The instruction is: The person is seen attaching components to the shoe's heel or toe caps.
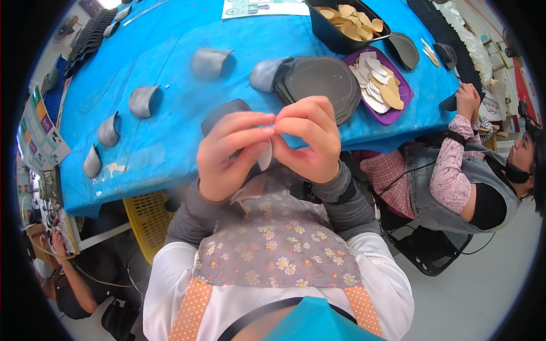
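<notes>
White oval piece, pinched by left hand, right hand, above blue table

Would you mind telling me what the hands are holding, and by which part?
Both hands, left and right, pinch a small white curved piece at its upper end; its lower end hangs free.

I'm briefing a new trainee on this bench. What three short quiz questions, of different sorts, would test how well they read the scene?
1. True or false: both hands, left hand and right hand, pinch one thin white oval piece.
2. Which container holds white and tan pieces together: A the black tray, B the purple tray, C the yellow basket?
3. What colour is the table cover?

Key: 1 true; 2 B; 3 blue.
</notes>
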Demonstrator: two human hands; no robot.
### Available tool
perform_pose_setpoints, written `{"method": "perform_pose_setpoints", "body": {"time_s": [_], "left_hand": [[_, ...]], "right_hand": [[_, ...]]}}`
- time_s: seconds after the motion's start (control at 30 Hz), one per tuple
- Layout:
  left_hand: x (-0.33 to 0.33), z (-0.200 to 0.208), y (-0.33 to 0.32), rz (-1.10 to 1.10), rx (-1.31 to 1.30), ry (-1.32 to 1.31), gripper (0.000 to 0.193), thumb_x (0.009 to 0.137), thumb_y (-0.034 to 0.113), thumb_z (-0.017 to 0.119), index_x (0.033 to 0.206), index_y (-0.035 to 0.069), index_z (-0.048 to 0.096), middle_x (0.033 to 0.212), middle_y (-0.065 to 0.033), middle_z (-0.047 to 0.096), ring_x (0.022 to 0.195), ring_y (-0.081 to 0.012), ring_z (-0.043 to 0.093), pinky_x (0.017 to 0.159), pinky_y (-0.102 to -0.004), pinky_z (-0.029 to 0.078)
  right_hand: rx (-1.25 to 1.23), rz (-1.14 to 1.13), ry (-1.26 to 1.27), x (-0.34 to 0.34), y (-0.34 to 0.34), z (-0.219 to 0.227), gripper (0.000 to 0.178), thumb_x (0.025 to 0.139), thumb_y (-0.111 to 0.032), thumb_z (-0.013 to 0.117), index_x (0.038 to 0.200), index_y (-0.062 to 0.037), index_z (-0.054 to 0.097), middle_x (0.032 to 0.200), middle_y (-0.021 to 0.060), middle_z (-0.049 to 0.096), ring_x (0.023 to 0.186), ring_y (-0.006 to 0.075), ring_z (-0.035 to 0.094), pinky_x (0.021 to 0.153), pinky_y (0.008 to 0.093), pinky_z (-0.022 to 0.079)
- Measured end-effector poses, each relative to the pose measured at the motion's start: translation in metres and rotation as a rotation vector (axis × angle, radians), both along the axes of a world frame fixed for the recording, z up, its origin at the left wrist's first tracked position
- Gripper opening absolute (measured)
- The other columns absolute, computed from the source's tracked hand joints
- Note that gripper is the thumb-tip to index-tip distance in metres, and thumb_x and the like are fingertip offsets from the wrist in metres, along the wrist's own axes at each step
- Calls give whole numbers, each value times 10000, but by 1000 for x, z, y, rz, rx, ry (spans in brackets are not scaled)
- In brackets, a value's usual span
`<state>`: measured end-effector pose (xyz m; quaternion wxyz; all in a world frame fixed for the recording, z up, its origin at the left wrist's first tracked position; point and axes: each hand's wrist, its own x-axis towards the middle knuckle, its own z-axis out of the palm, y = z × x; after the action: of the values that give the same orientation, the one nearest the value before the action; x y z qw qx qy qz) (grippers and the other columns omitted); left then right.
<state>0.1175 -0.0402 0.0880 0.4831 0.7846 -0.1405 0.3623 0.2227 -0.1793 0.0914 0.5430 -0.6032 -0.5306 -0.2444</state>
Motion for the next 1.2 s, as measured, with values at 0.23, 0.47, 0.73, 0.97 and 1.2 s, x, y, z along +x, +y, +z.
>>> {"method": "perform_pose_setpoints", "body": {"time_s": [0.23,0.47,0.73,0.97,1.2], "left_hand": [[-3,3,2,44,-51,21,236,755,-4,726,982,34,669,944,-103,643,820,-237,592,703,-328,476],[-2,1,13,9,19,-39,243,713,13,771,928,50,661,931,-88,634,818,-226,584,692,-317,467],[-1,-5,15,-14,-35,-45,260,693,10,795,908,57,656,909,-77,630,797,-199,584,665,-306,465],[-7,-9,10,-103,-206,3,258,711,-29,783,922,15,642,913,-116,653,794,-193,629,664,-281,512],[-14,-10,5,-200,-448,117,228,741,-54,760,920,-39,620,934,-149,663,851,-208,660,745,-304,548]], "right_hand": [[2,39,20,-5,1,2,261,621,22,739,823,-98,625,821,15,615,758,217,545,655,327,426],[-22,98,66,-9,2,1,267,619,34,745,819,-100,629,818,10,623,756,212,547,651,315,425],[-48,163,72,-6,2,1,254,647,3,774,844,-105,655,842,6,637,757,208,545,645,306,431],[-80,174,34,-5,0,-3,313,649,-50,798,936,-135,707,878,-3,632,774,204,523,653,296,436],[-111,189,31,-4,-3,-3,314,641,-64,804,930,-139,707,876,-5,616,786,210,523,662,303,443]]}}
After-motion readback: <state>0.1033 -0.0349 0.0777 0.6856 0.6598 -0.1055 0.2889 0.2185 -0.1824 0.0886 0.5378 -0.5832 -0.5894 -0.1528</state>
